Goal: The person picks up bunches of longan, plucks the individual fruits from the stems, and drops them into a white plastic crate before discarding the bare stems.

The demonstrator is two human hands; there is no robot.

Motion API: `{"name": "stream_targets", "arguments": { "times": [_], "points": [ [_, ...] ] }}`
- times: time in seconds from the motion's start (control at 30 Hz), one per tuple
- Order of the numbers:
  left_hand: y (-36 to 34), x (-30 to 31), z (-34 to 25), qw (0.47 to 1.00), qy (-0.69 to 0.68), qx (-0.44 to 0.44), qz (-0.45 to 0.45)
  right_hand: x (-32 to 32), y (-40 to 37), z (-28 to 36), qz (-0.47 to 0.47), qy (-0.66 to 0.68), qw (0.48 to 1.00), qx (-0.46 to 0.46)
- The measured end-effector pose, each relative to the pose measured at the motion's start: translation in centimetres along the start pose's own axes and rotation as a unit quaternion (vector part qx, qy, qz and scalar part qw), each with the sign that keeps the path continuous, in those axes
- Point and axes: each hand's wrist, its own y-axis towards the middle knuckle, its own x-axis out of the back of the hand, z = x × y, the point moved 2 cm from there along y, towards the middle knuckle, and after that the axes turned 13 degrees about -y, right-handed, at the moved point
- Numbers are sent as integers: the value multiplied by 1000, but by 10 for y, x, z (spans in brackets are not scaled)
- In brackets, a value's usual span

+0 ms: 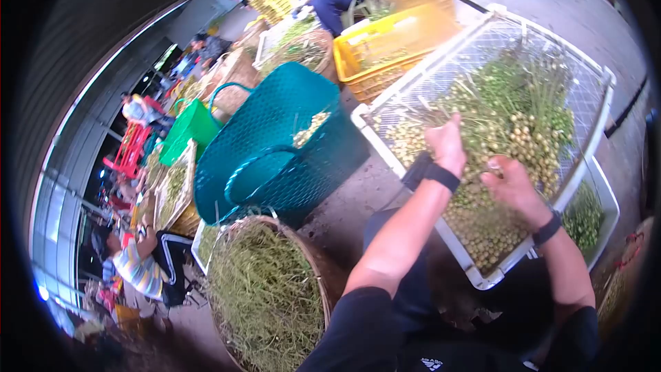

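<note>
A white mesh tray (368, 134) lies before me, holding small round yellowish fruits (482, 231) and a heap of green stems (509, 86). My left hand (446, 143) is over the tray's left part, its fingers closed at the edge of the stems; what they pinch is too small to name. To the right, my right hand (509, 182) is above the fruits, thumb and fingers curled together, with nothing clearly visible between them. Both wrists wear dark bands.
A teal basket (268, 124) with few fruits stands left of the tray, a round basket of stems (268, 296) below it. Yellow crates (379, 41) are behind. A white container (606, 213) sits under the tray's right side. Seated people (334, 0) work at the back and left.
</note>
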Motion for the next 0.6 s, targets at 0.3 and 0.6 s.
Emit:
{"name": "stream_targets", "arguments": {
  "times": [0.3, 0.6],
  "points": [
    [19, 5, -9, 968, -186, 116, 125, 46, -15, 32, 174, 269, 947, -43],
    [3, -1, 3, 959, -84, 165, 214, 60, -3, 11, 60, 493, 860, -115]
  ]
}}
